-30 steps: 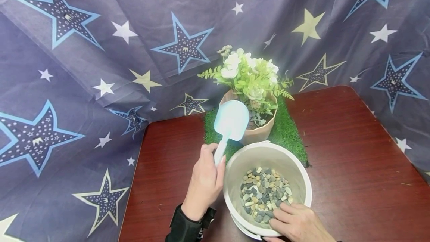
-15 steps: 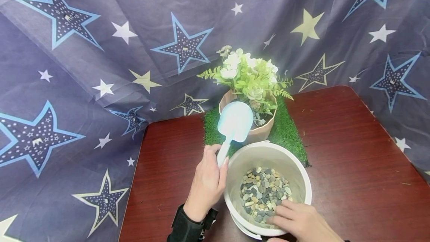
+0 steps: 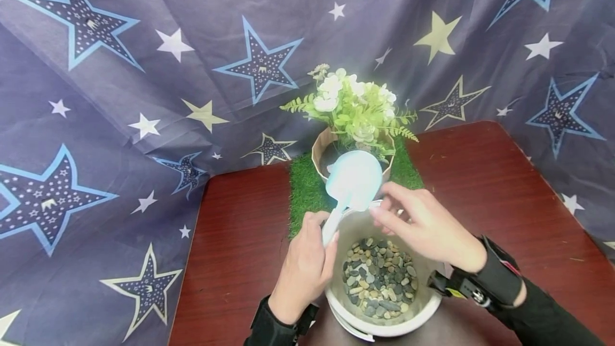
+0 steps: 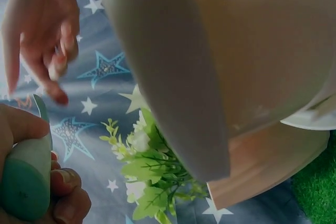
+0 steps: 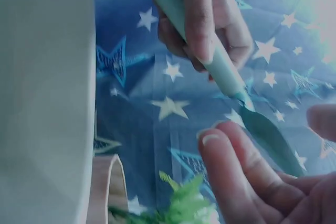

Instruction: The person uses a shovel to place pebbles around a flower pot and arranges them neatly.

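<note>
Gripping a small shovel [image 3: 354, 179] by its handle in the left hand [image 3: 307, 263], with thumb and fingers curled round it. Holding the blade up near the far rim of a bucket [image 3: 384, 329], before a flowerpot [image 4: 273, 156]. Cannot tell the blade's contents for glare. Reaching over the bucket with the right hand [image 3: 423, 223], spread, just beside the blade. Below, seeing pebbles [image 3: 379, 276] across the bucket's bottom; beyond, white flowers [image 3: 355, 103] in the flowerpot.

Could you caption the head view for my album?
Left hand grips a shovel, right hand close by, pebbles lying in the bucket.
</note>
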Motion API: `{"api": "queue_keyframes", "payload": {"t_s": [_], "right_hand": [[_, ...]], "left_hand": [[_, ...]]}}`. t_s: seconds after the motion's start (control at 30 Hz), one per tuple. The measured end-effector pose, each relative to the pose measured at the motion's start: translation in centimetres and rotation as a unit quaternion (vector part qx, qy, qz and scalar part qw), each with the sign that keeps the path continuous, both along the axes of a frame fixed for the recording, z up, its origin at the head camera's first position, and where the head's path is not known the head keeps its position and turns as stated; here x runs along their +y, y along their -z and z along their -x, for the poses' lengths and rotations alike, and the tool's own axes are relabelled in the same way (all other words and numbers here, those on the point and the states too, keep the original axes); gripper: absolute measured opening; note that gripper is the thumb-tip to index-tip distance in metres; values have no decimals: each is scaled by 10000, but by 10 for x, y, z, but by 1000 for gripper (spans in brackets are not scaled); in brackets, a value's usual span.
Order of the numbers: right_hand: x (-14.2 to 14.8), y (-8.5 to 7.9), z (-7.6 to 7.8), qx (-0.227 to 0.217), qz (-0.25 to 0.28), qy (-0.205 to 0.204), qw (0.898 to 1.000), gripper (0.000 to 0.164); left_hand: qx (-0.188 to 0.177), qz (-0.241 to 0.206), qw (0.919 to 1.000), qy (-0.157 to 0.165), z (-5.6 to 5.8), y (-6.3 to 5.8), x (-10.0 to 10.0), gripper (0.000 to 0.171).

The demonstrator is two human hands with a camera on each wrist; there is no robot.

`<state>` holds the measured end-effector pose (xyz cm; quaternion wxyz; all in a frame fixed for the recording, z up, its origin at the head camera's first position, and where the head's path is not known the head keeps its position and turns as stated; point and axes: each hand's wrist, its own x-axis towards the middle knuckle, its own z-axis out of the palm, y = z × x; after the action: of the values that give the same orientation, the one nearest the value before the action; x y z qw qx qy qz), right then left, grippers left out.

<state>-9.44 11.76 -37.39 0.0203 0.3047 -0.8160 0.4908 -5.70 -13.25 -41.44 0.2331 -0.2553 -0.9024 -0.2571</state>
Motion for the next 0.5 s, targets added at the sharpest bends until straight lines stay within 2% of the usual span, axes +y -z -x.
{"api": "queue_keyframes", "payload": {"t_s": [0.07,0.13,0.33,0.43,0.5], "right_hand": [[-8,-2,5,-238,-13,-63,9997,10],[-12,-2,8,-397,69,-89,9991,17],[-18,0,13,-759,624,-164,9950,31],[-19,-2,15,-790,825,-108,9934,33],[-17,-4,16,-675,966,-32,9930,32]], "left_hand": [[-5,15,10000,83,-1,0,2,31],[-32,27,9999,137,-2,-1,4,31],[130,33,9998,138,1,0,7,34],[155,-19,9997,174,1,0,8,41],[24,-94,9998,181,1,0,7,49]]}}
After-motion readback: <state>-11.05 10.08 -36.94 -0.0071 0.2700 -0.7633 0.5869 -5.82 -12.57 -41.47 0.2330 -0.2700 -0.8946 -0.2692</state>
